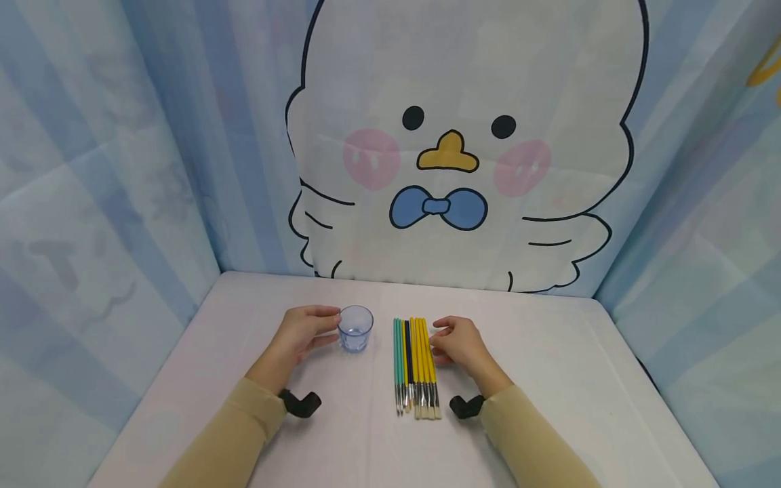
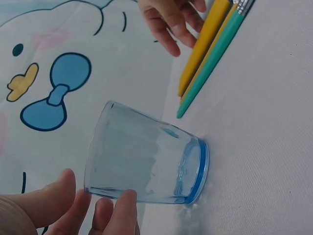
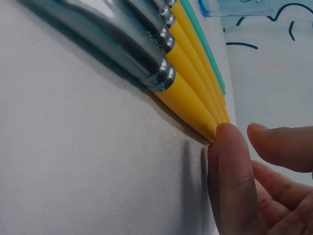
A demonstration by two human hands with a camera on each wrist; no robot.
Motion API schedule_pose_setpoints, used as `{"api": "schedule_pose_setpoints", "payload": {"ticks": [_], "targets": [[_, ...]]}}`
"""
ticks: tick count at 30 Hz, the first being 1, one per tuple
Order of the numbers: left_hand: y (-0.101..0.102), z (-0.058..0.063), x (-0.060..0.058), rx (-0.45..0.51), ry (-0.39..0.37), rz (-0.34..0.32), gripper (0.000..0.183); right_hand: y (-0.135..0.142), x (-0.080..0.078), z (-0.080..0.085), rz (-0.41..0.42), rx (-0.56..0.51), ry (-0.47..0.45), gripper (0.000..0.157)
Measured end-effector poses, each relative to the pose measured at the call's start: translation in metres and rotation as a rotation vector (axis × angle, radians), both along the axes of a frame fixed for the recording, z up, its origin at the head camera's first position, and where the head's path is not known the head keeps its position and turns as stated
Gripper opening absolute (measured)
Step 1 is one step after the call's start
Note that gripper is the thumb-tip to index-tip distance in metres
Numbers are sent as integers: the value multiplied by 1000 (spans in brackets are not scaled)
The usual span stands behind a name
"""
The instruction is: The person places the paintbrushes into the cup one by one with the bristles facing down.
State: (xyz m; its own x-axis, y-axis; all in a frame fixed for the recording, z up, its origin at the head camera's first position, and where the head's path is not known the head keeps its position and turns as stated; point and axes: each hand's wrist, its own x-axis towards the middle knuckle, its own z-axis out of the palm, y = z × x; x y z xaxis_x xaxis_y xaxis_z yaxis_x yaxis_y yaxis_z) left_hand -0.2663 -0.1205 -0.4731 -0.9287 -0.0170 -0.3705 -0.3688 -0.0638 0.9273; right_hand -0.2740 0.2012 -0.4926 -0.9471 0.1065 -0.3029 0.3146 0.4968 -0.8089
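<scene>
A clear bluish glass cup (image 1: 356, 332) stands upright left of the table's middle. My left hand (image 1: 305, 332) is at its left side, with fingers (image 2: 126, 210) touching or nearly touching the wall and not wrapped round it. To the right of the cup, several paintbrushes (image 1: 422, 352) lie side by side, bristles toward me. Their handles are teal, dark blue and yellow. Beside the rightmost yellow handle is my right hand (image 1: 462, 344), loosely bent. In the right wrist view a fingertip (image 3: 230, 134) meets the handle's end, while the thumb and other fingers stay apart from it.
A white cloth covers the table (image 1: 543, 359). Behind it hangs a curtain (image 1: 451, 251) printed with a cartoon bird in a blue bow tie. Blue striped curtains (image 1: 91, 224) flank both sides. A black wrist mount (image 1: 303, 404) sticks out from each sleeve.
</scene>
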Motion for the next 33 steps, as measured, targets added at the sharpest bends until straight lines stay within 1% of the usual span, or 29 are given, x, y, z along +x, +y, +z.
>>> {"api": "schedule_pose_setpoints", "payload": {"ticks": [6,12,17,24,33], "targets": [[0,-3,-2,4,12,2,35,-2,-5,-3,9,14,-8,41],[0,-4,-4,10,16,5,34,-5,-10,-4,15,64,-6,38],[0,-5,-5,9,7,6,33,-8,-10,-2,23,116,-11,37],[0,-7,-4,13,5,8,33,-12,-9,0,6,165,-49,34],[0,-6,-5,31,-7,9,34,-14,-10,0,24,211,-39,38]]}}
